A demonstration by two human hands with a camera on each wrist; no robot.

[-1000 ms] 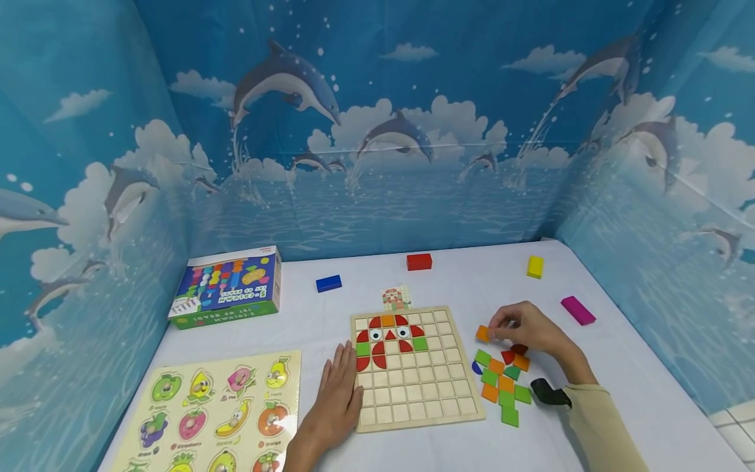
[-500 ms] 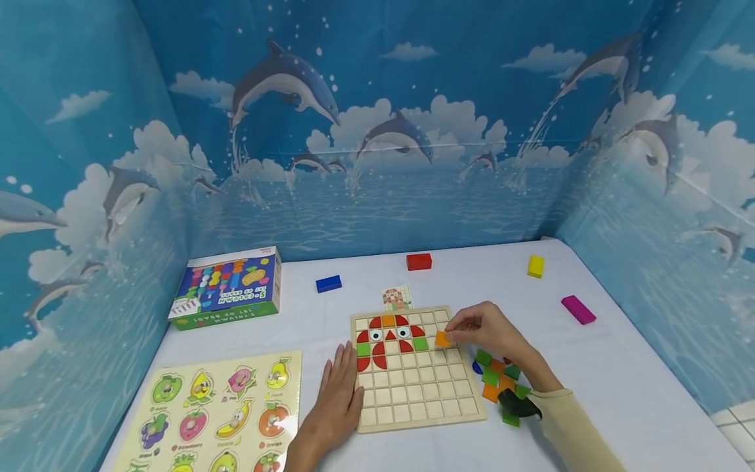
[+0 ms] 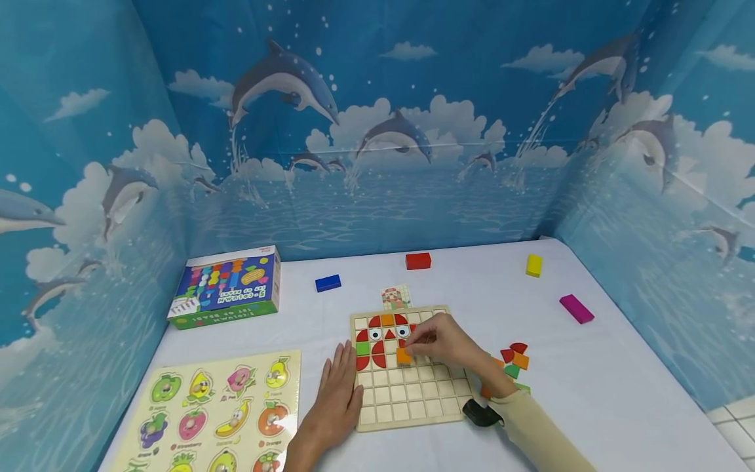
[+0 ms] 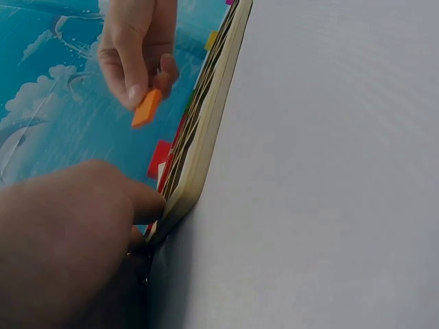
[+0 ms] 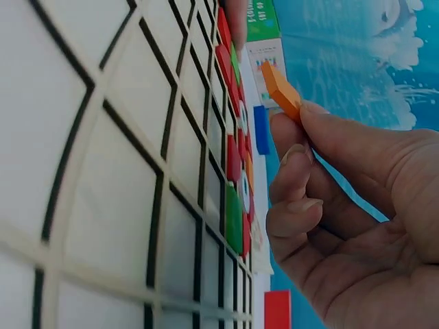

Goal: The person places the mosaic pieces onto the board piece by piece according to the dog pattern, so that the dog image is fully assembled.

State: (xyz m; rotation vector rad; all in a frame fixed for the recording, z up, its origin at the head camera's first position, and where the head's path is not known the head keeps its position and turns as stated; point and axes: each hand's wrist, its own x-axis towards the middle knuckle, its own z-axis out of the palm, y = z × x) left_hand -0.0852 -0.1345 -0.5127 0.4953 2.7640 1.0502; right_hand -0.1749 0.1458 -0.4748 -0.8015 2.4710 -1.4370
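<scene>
My right hand [image 3: 445, 342] pinches an orange square tile [image 5: 282, 90] between thumb and fingers, above the wooden grid board [image 3: 425, 412]. In the left wrist view the same orange tile [image 4: 146, 109] hangs over the board, gripped at its upper end. Red, green, orange and eye-patterned pieces fill cells in the board's upper left, including a green tile [image 3: 362, 349] and a red triangle [image 3: 389, 335]. My left hand [image 3: 333, 396] lies flat with straight fingers along the board's left edge, its fingertips at the frame.
Loose coloured pieces [image 3: 521, 360] lie right of the board, partly hidden by the right forearm. A small pattern card [image 3: 396, 297] sits behind it. A fruit puzzle board [image 3: 232, 373] and a boxed bead set [image 3: 227, 288] are on the left; coloured blocks, including a red one [image 3: 418, 261], stand farther back.
My right hand has carried the orange tile leftward from beside the loose pieces to over the middle of the grid board. The left hand has stayed at the board's edge.
</scene>
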